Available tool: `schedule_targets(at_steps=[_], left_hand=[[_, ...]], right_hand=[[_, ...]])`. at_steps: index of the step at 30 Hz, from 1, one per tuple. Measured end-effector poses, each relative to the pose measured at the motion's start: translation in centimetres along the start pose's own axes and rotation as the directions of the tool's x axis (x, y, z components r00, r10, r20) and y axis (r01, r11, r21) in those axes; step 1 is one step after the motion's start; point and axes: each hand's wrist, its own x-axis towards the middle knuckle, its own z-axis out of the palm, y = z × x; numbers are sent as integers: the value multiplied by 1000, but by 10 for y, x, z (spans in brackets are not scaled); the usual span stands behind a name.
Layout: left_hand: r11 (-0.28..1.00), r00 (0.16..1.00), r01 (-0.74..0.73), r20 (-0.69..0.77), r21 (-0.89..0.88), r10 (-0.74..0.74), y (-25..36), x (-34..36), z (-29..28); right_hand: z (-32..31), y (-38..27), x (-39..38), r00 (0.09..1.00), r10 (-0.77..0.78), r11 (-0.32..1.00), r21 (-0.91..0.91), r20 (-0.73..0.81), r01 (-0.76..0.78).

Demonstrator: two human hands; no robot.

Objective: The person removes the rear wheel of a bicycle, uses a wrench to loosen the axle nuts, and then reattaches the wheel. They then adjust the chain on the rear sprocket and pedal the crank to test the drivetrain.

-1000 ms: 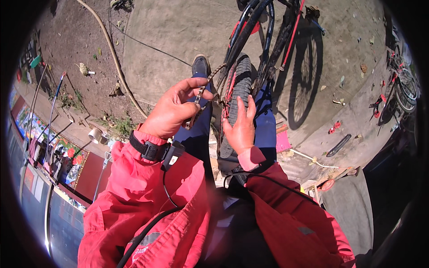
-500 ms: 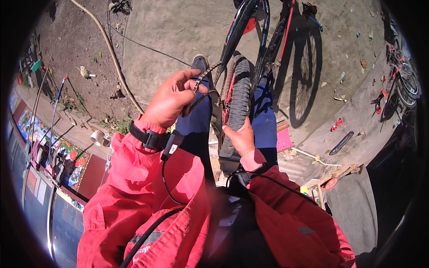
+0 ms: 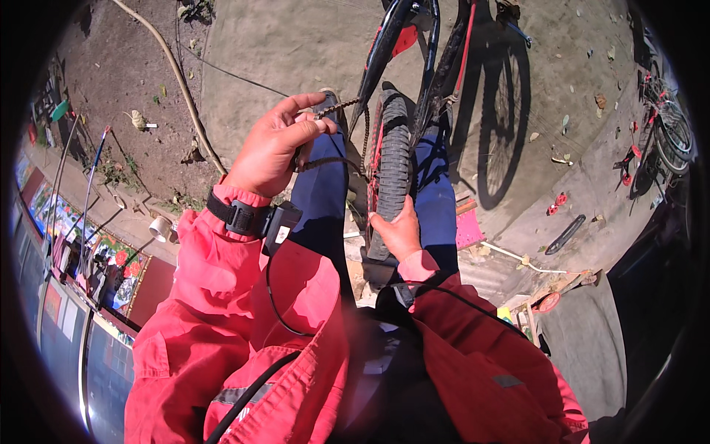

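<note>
Between my legs stands a bicycle wheel with a knobby black tire [image 3: 392,159] and a red rim. It sits under the dark bicycle frame [image 3: 384,48]. My left hand [image 3: 277,140] pinches a bicycle chain [image 3: 330,161] between thumb and fingers, left of the wheel. The chain makes a slack loop from my fingers back toward the wheel's left side; part of it is hidden inside my hand. Lower down, my right hand [image 3: 399,231] grips the tire at its near right side, thumb across the tread and the other fingers mostly out of sight.
A tan hose [image 3: 174,66] runs over the ground at left. Another bicycle [image 3: 669,137] lies at the far right. On the concrete nearby are a dark curved piece [image 3: 565,235] and a small red object [image 3: 556,204]. A white cup [image 3: 160,229] lies at left.
My left hand has moved left with the chain, widening the loop away from the wheel. The bicycle's rear has shifted slightly; my right hand stays on the tire.
</note>
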Motion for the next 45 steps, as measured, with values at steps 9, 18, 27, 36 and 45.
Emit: schedule_targets(at_steps=[9, 18, 27, 36, 45], left_hand=[[994, 994, -89, 74, 62, 84, -8, -16, -4], [880, 952, 229, 94, 416, -292, -9, -36, -15], [639, 877, 385, -49, 666, -477, -31, -41, -20], [501, 840, 370, -52, 783, -539, -44, -41, -36], [-80, 864, -42, -4, 996, -503, -55, -21, -55]], right_hand=[[-3, 13, 4, 1000, -2, 999, 54, 13, 1], [-5, 9, 5, 997, -67, 982, 182, 34, 60], [1, 9, 2, 1000, -30, 987, 157, -4, 30], [20, -14, -7, 998, 34, 853, 518, 46, -53], [27, -28, -11, 992, 94, 775, 620, 79, -123]])
